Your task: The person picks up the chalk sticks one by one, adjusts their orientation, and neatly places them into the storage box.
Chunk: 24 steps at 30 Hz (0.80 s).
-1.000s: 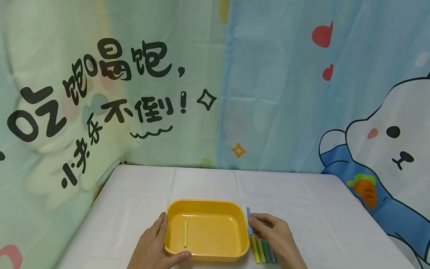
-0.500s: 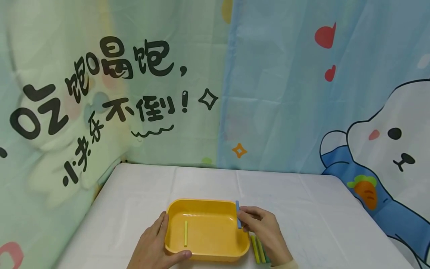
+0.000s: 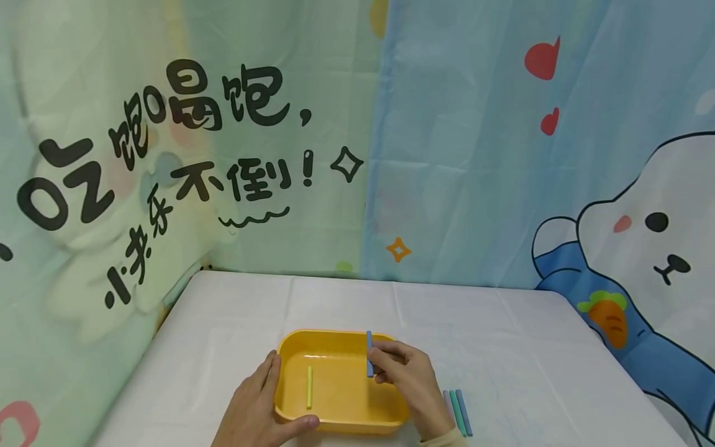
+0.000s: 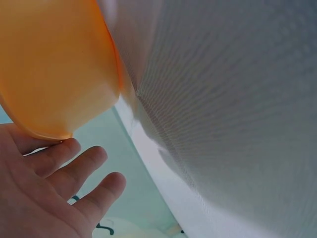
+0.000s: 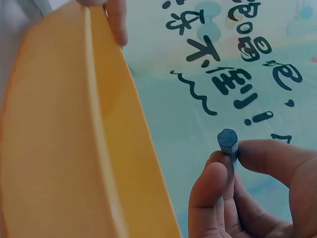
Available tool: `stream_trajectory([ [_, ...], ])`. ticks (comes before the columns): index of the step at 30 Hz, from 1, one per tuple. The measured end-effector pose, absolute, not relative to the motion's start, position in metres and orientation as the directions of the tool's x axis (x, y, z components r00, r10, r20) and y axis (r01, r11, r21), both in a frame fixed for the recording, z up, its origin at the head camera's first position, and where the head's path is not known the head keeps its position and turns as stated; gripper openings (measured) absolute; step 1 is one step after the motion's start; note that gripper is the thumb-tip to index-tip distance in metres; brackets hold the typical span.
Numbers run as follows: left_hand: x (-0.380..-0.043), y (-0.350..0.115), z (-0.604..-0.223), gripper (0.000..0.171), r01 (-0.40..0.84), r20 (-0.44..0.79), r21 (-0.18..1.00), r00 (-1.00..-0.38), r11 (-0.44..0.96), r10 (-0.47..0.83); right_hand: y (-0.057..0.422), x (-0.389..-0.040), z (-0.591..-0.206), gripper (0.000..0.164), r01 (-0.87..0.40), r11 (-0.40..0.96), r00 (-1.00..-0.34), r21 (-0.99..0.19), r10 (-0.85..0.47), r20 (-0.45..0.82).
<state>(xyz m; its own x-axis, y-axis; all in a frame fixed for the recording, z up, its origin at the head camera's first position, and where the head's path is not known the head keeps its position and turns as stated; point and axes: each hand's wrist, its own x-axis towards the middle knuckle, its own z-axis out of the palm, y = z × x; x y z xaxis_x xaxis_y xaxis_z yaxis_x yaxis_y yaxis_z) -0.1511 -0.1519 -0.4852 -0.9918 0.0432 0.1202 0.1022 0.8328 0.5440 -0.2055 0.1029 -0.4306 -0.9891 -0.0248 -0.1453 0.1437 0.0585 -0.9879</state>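
My right hand (image 3: 406, 377) pinches a slim blue stick (image 3: 370, 355) between thumb and fingers. It is upright in the head view, over the right part of a yellow plastic tray (image 3: 341, 428). Seen from the right wrist, the stick's six-sided end (image 5: 227, 137) points at the camera, beyond the tray's rim. My left hand (image 3: 257, 400) lies along the tray's left side, thumb at the front rim. From the left wrist, its fingers (image 4: 79, 171) are spread, with the foremost ones against the tray wall. One yellow-green stick (image 3: 310, 388) lies inside the tray.
A mauve, a green and a blue stick (image 3: 464, 412) lie side by side right of the tray, partly behind my right forearm. White cloth covers the table (image 3: 234, 310). Printed curtains (image 3: 447, 155) hang behind and at the left.
My right hand has carried the blue stick leftward from beside the tray to over it. More sticks at the right show now, while the yellow ones there are hidden. The left hand stays put.
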Motion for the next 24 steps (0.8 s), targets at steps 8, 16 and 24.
stream_trajectory([
  [8,-0.152,-0.152,-0.484,0.127,0.086,0.09,0.549,-0.995,0.831,0.044,0.088,-0.204,-0.44,0.046,0.135,0.052,-0.983,-0.99,-0.117,-0.14],
  [16,-0.152,-0.153,-0.485,0.126,0.095,0.098,0.556,-0.994,0.826,0.049,0.074,-0.206,-0.45,0.041,0.127,0.074,-0.983,-0.989,-0.124,-0.136],
  [24,-0.152,-0.154,-0.486,0.125,0.099,0.097,0.558,-0.994,0.824,0.054,0.06,-0.206,-0.455,0.036,0.124,0.147,-0.979,-0.981,-0.142,-0.145],
])
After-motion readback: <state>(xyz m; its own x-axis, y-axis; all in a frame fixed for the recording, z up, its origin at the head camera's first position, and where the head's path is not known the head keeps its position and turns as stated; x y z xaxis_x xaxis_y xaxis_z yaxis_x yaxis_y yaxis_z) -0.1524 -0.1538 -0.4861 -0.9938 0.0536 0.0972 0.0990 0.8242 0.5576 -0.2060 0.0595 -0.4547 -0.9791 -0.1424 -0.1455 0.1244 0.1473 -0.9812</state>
